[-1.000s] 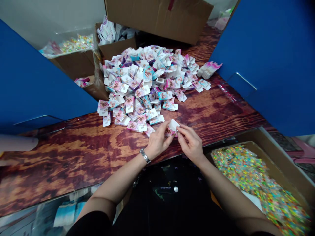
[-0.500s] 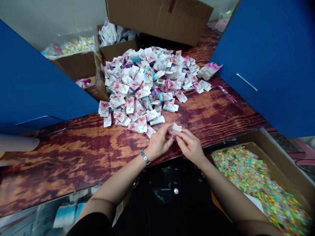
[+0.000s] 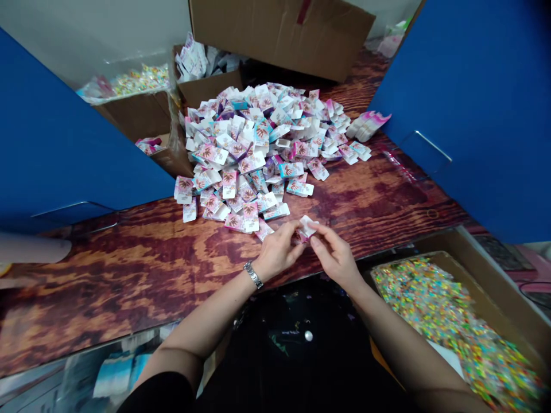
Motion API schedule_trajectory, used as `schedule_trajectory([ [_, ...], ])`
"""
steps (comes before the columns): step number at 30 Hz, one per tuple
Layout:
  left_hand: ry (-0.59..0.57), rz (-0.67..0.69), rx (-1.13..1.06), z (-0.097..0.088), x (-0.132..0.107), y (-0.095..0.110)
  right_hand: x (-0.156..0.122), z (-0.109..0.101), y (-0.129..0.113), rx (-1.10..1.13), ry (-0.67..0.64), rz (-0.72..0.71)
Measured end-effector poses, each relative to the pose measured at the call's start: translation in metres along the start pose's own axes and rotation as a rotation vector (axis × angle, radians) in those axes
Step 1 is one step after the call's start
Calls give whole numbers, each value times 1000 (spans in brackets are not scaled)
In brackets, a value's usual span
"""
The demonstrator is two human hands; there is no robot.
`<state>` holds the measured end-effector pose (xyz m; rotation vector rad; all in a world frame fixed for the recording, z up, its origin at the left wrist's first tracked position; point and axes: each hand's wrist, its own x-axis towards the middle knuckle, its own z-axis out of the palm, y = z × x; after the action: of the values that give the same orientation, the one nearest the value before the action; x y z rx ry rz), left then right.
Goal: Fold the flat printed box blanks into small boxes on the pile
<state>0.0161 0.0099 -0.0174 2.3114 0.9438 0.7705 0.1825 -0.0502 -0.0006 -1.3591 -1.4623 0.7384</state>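
A small white and pink paper box point(image 3: 306, 227) is held between my two hands above the front edge of the table. My left hand point(image 3: 279, 249), with a silver watch at the wrist, grips its left side with the fingers closed. From the right, the thumb and fingers of my right hand point(image 3: 336, 255) pinch the same box near its flap. Just beyond my hands lies a big heap of similar small boxes point(image 3: 252, 163) in pink, blue and purple, many with flaps raised.
An open carton point(image 3: 508, 287) at the lower right holds many colourful small packets point(image 3: 447, 321). Blue panels point(image 3: 456, 115) stand on both sides. Behind the heap are cartons point(image 3: 279, 34), and a stack of flat pink-white pieces point(image 3: 368, 125) lies at its right on the wooden table point(image 3: 142, 269).
The box in my hands has turned a little, showing more of its white flap and pink edge. My right fingers have shifted slightly along it. The heap looks the same.
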Motion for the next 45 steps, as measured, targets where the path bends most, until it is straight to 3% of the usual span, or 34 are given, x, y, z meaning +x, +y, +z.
schedule_trajectory([
  [4, -20, 53, 65, -1, -1, 1, 5, -1, 1, 88, 137, 119],
  [8, -12, 92, 104, -2, -1, 4, 10, 1, 3, 222, 40, 157],
  [14, 10, 23, 109, -2, -1, 8, 11, 6, 5, 330, 50, 200],
  [21, 1, 58, 180, 0, -2, 5, 9, 0, -13, -192, 85, -72],
  [32, -18, 79, 336, -1, 1, 13, -5, 14, -10, -468, 177, -380],
  [40, -34, 11, 203, -4, 2, 13, -3, 14, -5, -424, 162, -365],
  [45, -14, 48, 226, 0, 0, 14, -10, 24, -5, -456, 131, -372],
])
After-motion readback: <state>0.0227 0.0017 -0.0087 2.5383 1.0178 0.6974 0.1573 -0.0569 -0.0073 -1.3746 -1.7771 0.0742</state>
